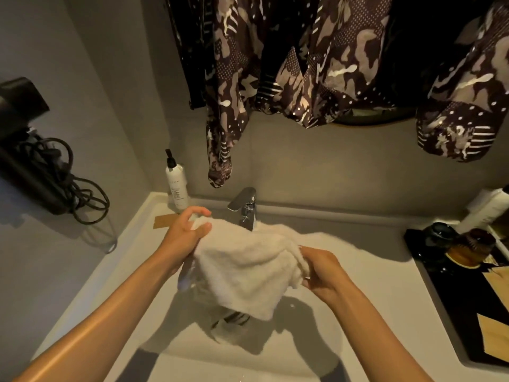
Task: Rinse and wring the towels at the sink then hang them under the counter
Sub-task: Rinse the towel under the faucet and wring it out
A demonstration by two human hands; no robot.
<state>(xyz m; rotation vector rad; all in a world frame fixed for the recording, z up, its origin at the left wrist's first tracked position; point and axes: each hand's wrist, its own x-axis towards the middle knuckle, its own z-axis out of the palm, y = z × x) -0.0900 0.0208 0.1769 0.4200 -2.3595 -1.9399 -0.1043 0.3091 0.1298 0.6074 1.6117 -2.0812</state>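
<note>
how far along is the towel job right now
Early. Nothing looks hung yet. In hand: the left hand and right hand hold a white towel spread over the sink, just in front of the faucet. Whether water runs is unclear. Left: wringing it, any other towels, then hanging.

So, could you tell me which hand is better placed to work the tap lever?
Left, probably. The left hand grips the towel corner just beside the faucet, while the right hand clutches the other end lower and farther from it.
</note>
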